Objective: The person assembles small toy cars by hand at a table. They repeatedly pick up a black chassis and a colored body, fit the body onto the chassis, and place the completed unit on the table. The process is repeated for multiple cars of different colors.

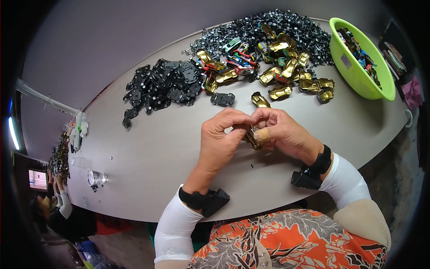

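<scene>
A small gold toy car (253, 142) is held between my two hands above the near middle of the table. My left hand (220, 133) is closed, its thumb and forefinger pinching at the car's far end. My right hand (286, 135) grips the car from the other side, a tan covering on its thumb. The fingertips meet over the car and hide most of it, so any small part between them cannot be made out. Just beyond my fingers lies another gold toy car (260, 100). A dark grey car base (222, 99) rests to its left.
Black car bases (163, 85) form a heap at far left. Gold and coloured cars (286, 67) lie before a mound of small wheel parts (273, 29). A green basin (386, 92) holds coloured cars. A clear cup (95, 178) stands left; another person (62, 204) works beyond.
</scene>
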Available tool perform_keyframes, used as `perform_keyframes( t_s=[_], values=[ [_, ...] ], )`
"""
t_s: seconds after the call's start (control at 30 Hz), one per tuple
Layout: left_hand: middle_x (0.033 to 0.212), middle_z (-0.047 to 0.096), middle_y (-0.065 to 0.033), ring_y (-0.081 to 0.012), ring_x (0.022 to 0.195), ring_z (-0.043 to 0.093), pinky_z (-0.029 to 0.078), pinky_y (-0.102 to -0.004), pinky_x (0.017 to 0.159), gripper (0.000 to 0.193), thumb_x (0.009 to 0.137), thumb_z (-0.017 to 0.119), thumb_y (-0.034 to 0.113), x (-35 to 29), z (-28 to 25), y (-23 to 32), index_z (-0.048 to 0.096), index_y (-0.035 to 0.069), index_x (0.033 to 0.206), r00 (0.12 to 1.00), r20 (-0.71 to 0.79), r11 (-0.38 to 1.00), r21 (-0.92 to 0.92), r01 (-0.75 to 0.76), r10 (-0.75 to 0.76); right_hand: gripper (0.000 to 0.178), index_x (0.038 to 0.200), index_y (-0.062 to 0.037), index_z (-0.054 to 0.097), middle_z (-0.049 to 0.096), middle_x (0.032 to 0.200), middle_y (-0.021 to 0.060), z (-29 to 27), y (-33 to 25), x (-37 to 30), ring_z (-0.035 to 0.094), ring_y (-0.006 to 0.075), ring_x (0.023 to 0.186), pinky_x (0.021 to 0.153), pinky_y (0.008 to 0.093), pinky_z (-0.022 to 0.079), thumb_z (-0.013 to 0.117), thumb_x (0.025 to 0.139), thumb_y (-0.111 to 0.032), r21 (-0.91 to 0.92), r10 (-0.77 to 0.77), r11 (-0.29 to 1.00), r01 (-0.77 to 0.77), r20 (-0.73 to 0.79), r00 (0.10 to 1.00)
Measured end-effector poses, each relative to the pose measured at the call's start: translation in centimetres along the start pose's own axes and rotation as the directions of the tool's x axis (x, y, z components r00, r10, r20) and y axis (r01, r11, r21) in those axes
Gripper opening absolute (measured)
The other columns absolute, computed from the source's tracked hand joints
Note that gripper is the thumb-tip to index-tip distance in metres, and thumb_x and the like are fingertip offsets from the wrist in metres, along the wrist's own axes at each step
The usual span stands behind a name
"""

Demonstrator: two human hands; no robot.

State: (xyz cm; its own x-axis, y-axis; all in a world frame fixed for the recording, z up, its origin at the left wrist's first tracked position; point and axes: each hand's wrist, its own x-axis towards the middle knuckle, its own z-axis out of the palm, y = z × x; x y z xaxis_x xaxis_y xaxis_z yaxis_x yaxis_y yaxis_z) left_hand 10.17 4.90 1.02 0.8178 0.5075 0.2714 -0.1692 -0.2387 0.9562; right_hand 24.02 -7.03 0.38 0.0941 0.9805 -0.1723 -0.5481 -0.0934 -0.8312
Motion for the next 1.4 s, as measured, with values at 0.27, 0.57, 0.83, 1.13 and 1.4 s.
perform_keyframes(
  t_s=[0.27, 0.57, 0.83, 1.13, 1.4],
  values=[
    [0.099, 0.064, -0.0065, -0.0167, 0.093, 0.059, 0.047, -0.0273, 0.078, 0.042, 0.069, 0.06, -0.008, 4.9, -5.1, -4.3, 0.061, 0.004, 0.11, 0.991, 0.01, 0.748, 0.655, -0.106, 0.131, 0.023, 0.09, -0.0028, 0.056, 0.055, 0.079, -0.0014, -1.1, -2.0, 0.2, 0.051, 0.0061, 0.065, 0.057, 0.021, 0.044, 0.069, 0.071, -0.001, -0.434, -0.196, 0.895, 0.101, -0.182, 0.964],
    [0.097, 0.064, -0.0116, -0.0174, 0.084, 0.063, 0.051, -0.0274, 0.067, 0.05, 0.073, 0.067, 0.006, 2.3, -3.5, -1.8, 0.053, 0.003, 0.12, 0.945, 0.059, 0.947, -0.013, 0.322, -0.32, 0.021, 0.093, -0.0027, 0.057, 0.056, 0.077, -0.0014, -0.5, -2.1, -0.1, 0.05, 0.0032, 0.064, 0.052, 0.0186, 0.04, 0.067, 0.076, -0.007, -0.372, -0.183, 0.921, 0.116, -0.152, 0.971],
    [0.101, 0.061, -0.014, -0.0191, 0.084, 0.064, 0.057, -0.0346, 0.071, 0.054, 0.076, 0.064, 0.003, -1.7, -2.6, -0.5, 0.044, 0.003, 0.126, 0.886, 0.258, 0.63, -0.627, 0.457, -0.386, 0.027, 0.1, -0.001, 0.053, 0.055, 0.081, -0.0008, 1.7, -0.7, -0.9, 0.05, 0.003, 0.067, 0.05, 0.0171, 0.039, 0.067, 0.077, -0.008, -0.334, -0.202, 0.923, 0.189, -0.002, 0.979],
    [0.1, 0.06, -0.0177, -0.0203, 0.086, 0.063, 0.055, -0.0317, 0.076, 0.036, 0.074, 0.062, -0.004, -2.2, -2.8, -0.7, 0.046, 0.001, 0.105, 0.937, 0.031, 0.685, -0.674, 0.276, -0.347, 0.028, 0.102, -0.0038, 0.055, 0.058, 0.083, 0.002, 1.1, 0.2, -0.2, 0.058, 0.0098, 0.067, 0.048, 0.0213, 0.041, 0.067, 0.078, -0.011, 0.017, -0.132, 0.991, 0.135, -0.099, 0.986],
    [0.102, 0.058, -0.0172, -0.0223, 0.094, 0.06, 0.05, -0.0326, 0.088, 0.037, 0.07, 0.061, -0.009, -2.5, -1.9, -1.2, 0.041, 0.007, 0.096, 0.92, -0.054, 0.66, -0.712, 0.238, -0.389, 0.026, 0.1, -0.0039, 0.056, 0.058, 0.081, 0.0009, 2.5, 0.9, -0.4, 0.054, 0.0056, 0.063, 0.049, 0.0189, 0.039, 0.066, 0.077, -0.01, -0.165, -0.101, 0.981, 0.097, -0.015, 0.995]
  ],
)
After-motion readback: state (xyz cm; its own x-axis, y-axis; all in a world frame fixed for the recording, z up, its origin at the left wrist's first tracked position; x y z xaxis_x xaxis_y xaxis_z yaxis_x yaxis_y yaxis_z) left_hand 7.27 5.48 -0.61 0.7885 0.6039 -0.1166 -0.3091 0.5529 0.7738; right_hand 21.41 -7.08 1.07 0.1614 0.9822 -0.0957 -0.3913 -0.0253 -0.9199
